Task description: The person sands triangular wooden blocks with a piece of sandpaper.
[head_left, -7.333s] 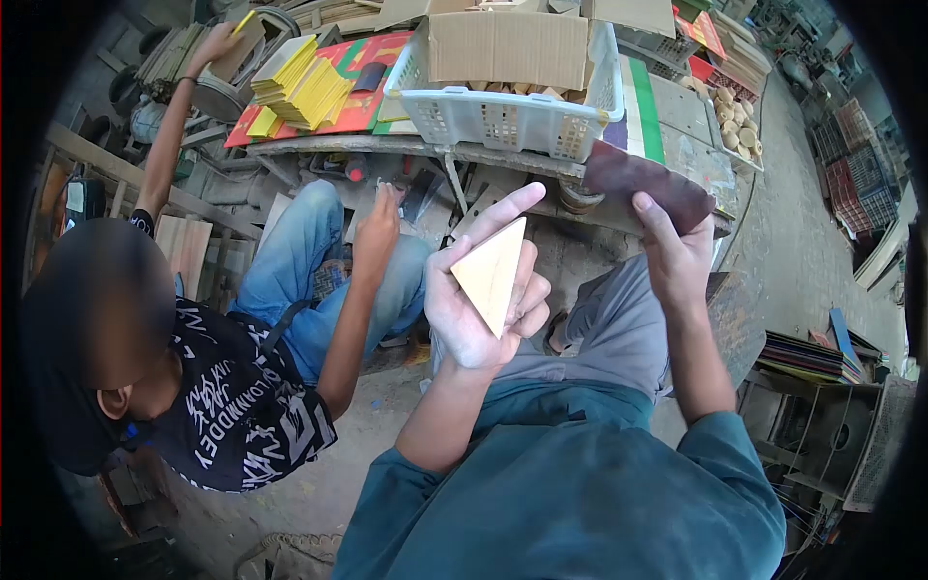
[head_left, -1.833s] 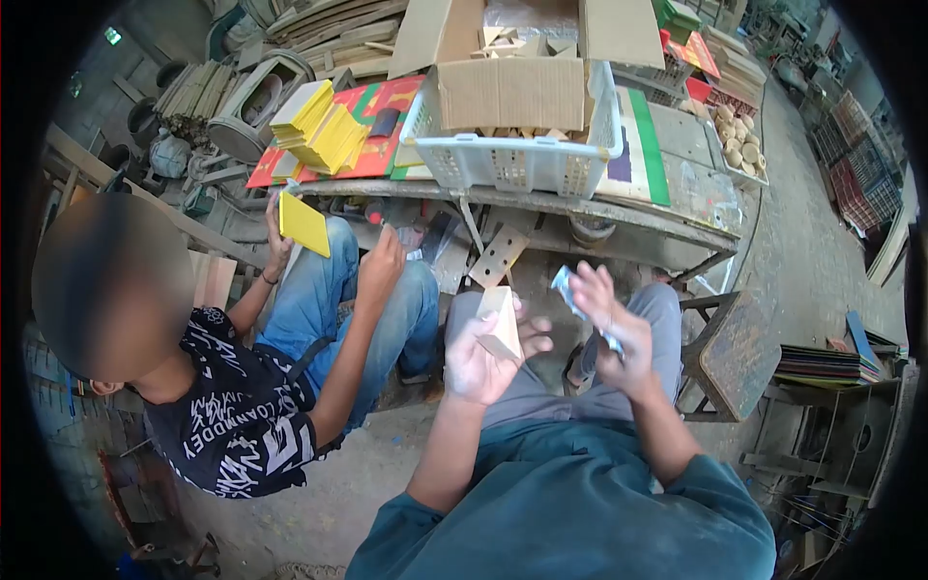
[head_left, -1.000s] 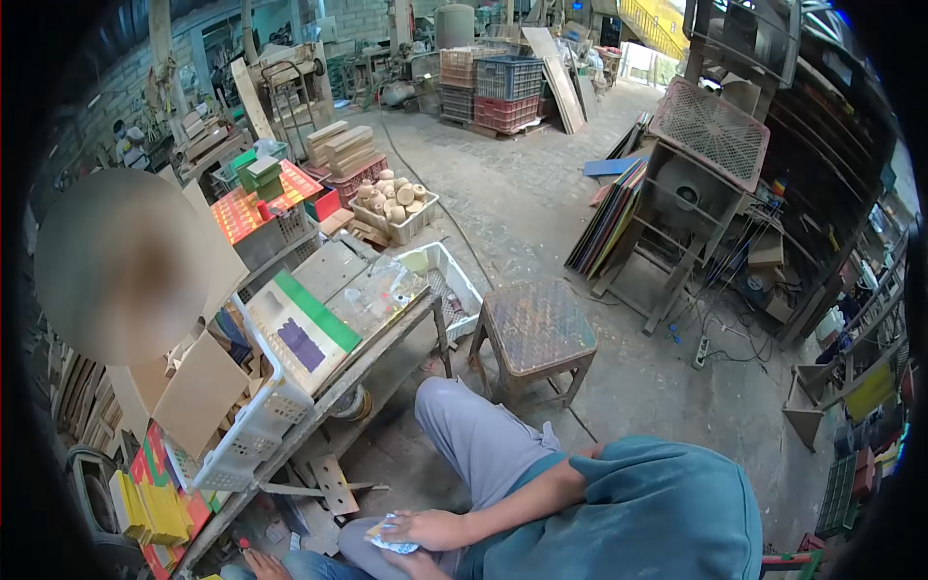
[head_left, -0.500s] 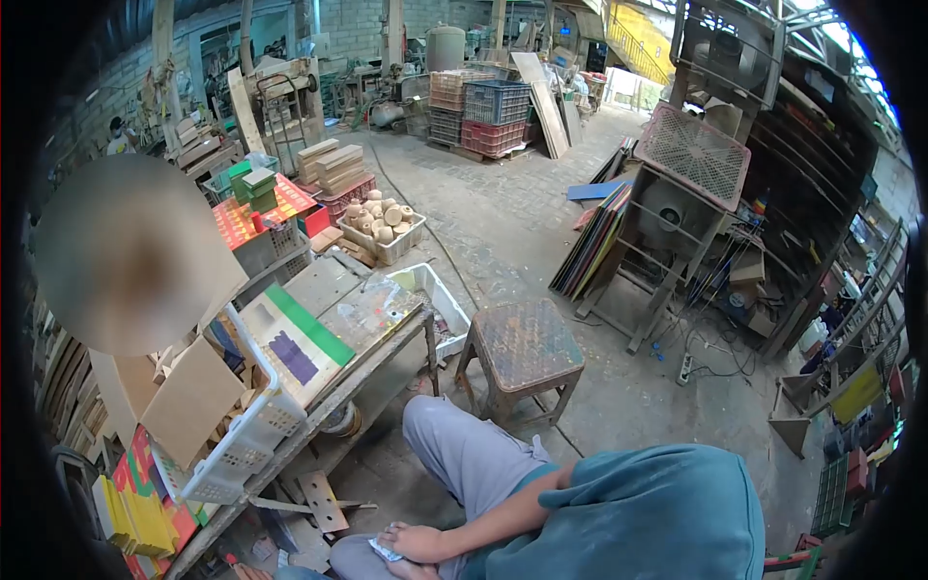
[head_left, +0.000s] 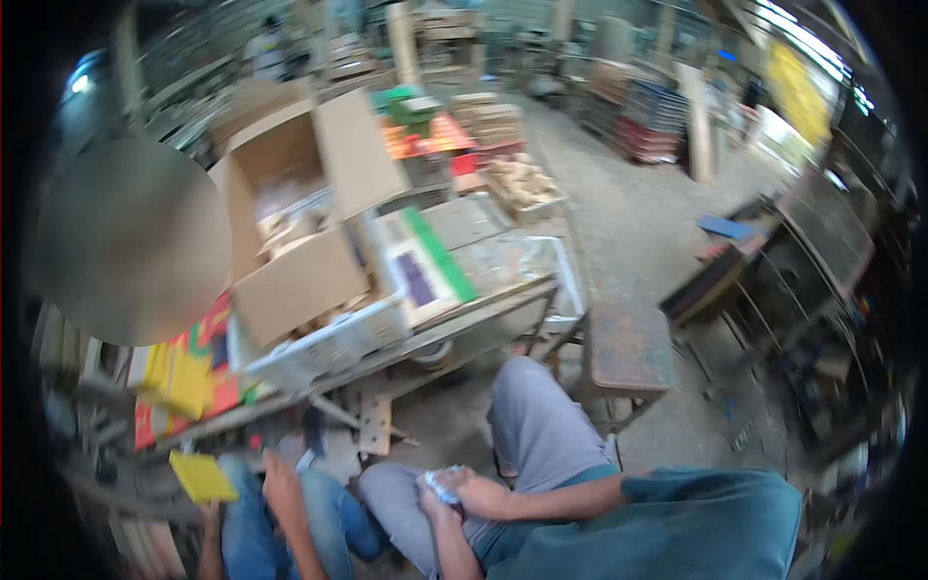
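Note:
My left hand (head_left: 435, 503) and my right hand (head_left: 478, 491) meet above my lap, close by my grey-trousered knee. Between them is a small, crumpled white and light-blue packet (head_left: 444, 486), and the fingers of both hands are closed on it. Motion blur hides its print and exactly how each finger lies. To the left, a co-worker in blue jeans holds a flat yellow block (head_left: 202, 477) in one hand; that person's other hand (head_left: 280, 483) is raised over the jeans.
A low bench carries a white plastic basket (head_left: 333, 338), an open cardboard box (head_left: 300, 290) and a painted board (head_left: 418, 266). Yellow blocks (head_left: 179, 377) are stacked at the left. A stool (head_left: 628, 348) stands beyond my knee, and a rack (head_left: 822, 232) is on the right.
My view has swung left and down, so the bench shifted right and the co-worker's hands with the yellow block appeared. My left hand now shows beside the packet with my right.

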Demonstrator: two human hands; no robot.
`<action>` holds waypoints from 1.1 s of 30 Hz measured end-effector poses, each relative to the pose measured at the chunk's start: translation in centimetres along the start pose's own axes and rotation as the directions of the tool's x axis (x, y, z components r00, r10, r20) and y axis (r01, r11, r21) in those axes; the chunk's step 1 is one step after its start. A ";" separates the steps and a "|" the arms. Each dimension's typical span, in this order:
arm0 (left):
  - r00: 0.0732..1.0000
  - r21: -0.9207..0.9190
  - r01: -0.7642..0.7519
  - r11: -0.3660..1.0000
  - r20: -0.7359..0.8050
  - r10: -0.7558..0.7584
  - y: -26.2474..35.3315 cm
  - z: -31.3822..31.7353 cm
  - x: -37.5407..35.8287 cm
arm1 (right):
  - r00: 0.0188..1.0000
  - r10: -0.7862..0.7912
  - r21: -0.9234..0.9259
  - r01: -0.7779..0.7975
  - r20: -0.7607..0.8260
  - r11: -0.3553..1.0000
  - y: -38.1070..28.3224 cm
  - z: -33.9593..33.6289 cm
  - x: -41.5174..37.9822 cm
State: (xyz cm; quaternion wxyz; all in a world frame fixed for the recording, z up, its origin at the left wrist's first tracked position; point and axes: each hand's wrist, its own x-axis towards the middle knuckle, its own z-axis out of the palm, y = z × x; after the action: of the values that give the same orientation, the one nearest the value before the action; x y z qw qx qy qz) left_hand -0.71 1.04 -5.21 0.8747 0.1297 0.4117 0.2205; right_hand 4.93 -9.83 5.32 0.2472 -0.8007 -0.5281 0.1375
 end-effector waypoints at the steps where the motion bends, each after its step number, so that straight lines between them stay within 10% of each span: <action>1: 0.991 0.074 0.018 0.997 0.128 -0.027 0.7 2.0 -2.8 | 0.999 0.001 0.051 -0.004 0.046 0.999 0.0 -2.0 1.1; 5: 0.987 0.071 -0.024 0.997 -0.157 0.035 0.0 3.2 -3.4 | 0.995 -0.085 -0.011 0.086 0.048 0.996 -1.3 -3.2 -0.1; 12: 0.999 0.247 -0.046 0.968 -0.009 0.050 1.2 5.0 -5.6 | 0.999 -0.024 -0.028 0.025 0.037 0.999 0.9 -2.3 1.3; 16: 0.951 0.239 -0.184 0.953 -0.202 0.234 -0.7 3.0 -2.5 | 0.979 -0.202 -0.019 0.202 -0.036 0.979 -2.3 -3.5 -0.9; 19: 0.997 0.255 -0.030 0.966 -0.061 0.047 1.6 5.0 -6.4 | 0.991 0.079 -0.040 -0.075 0.108 0.996 0.2 -1.8 1.5; 23: 0.923 0.337 -0.344 0.877 -0.050 0.382 -1.2 2.1 -2.5 | 0.987 0.018 0.071 -0.029 0.158 0.997 -2.4 -3.5 1.3; 25: 0.948 0.241 -0.222 0.945 -0.171 0.267 -0.6 2.7 -2.8 | 0.979 -0.202 -0.004 0.202 0.002 0.979 -1.1 -2.1 -0.5; 27: 0.987 0.254 -0.105 0.961 -0.089 0.132 0.5 3.7 -4.6 | 0.985 0.103 0.078 -0.114 0.135 0.990 -1.1 -2.9 1.4; 30: 0.987 0.298 -0.102 0.949 -0.091 0.134 0.8 5.0 -6.8 | 0.973 0.123 0.088 -0.142 0.197 0.986 -1.1 -3.3 1.6; 33: 0.960 0.284 -0.223 0.932 -0.102 0.261 1.7 5.9 -5.7 | 0.984 -0.177 0.010 0.177 0.004 0.984 -1.0 -2.2 0.1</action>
State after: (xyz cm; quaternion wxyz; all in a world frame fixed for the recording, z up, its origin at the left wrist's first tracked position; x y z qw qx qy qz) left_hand 0.14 -0.53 3.01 0.7843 0.2819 0.4782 0.2771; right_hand 5.23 -9.93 7.68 0.2608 -0.7492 -0.5970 0.1196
